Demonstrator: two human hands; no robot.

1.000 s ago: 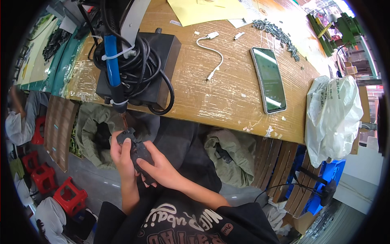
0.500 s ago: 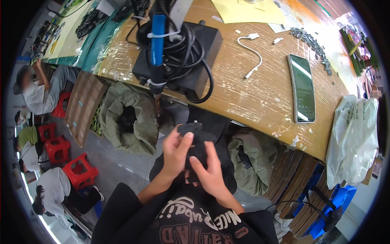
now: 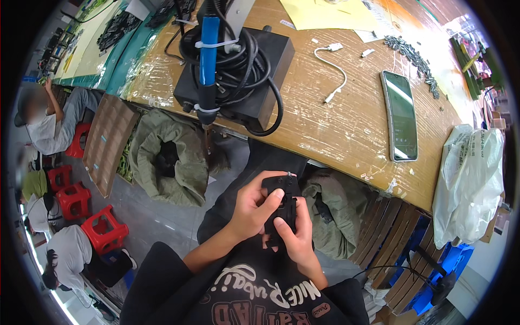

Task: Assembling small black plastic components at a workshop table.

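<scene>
Over my lap, below the table's front edge, both hands hold a black plastic part [image 3: 287,187] with small holes and a jointed look. My left hand [image 3: 250,210] grips its upper left side, thumb lying across the front. My right hand [image 3: 297,239] closes on its lower right side, thumb pressed on the face. Fingers cover much of the part, and its dark colour blends into my black shirt. An electric screwdriver [image 3: 209,54] with a blue body hangs upright to the left, its bit pointing down past the table edge.
The wooden table [image 3: 336,127] holds a black box [image 3: 279,59] with coiled cable, a phone [image 3: 401,116], a short white cable [image 3: 342,73] and many small screws [image 3: 414,57]. Fabric sacks [image 3: 187,181] stand below. A plastic bag [image 3: 468,187] hangs right. People sit near red stools [image 3: 105,230] at left.
Both hands have moved right with the black part. It is now turned so that more of its face and holes show.
</scene>
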